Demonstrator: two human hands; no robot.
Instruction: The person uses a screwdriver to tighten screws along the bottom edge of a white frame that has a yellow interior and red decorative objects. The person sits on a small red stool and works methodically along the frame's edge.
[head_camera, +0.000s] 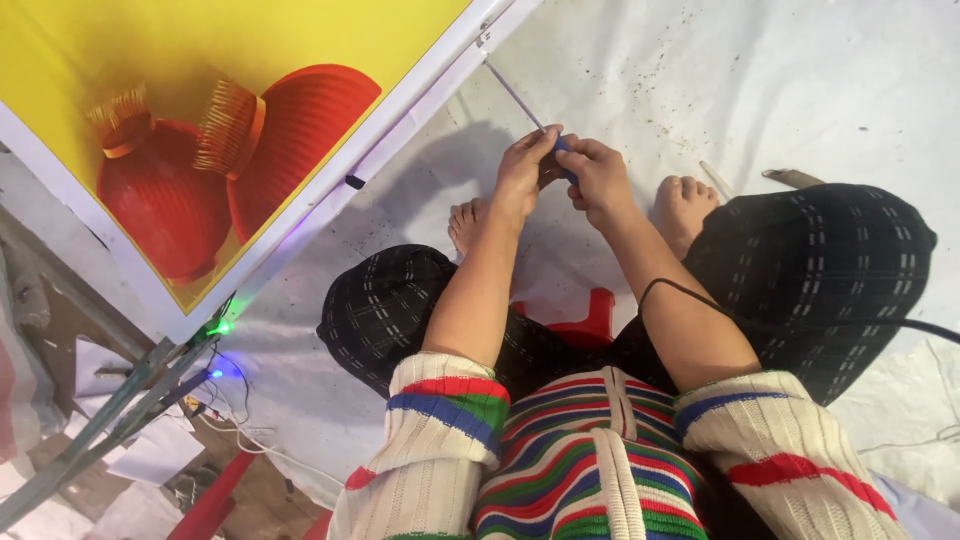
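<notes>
Hands, left hand (522, 170) and right hand (598, 175), both clamped on one screwdriver (528, 108) beside one framed panel (385, 140).

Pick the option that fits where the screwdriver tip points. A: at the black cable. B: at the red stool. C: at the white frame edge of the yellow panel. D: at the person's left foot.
C: both hands grip the screwdriver, its shaft reaching to the white frame of the yellow panel.

bare white sheet (760, 90) lay open beyond and right of the fingers (545, 140); the yellow panel's white frame (400, 125) blocked the left, bare feet (685, 205) crowded just behind.
</notes>
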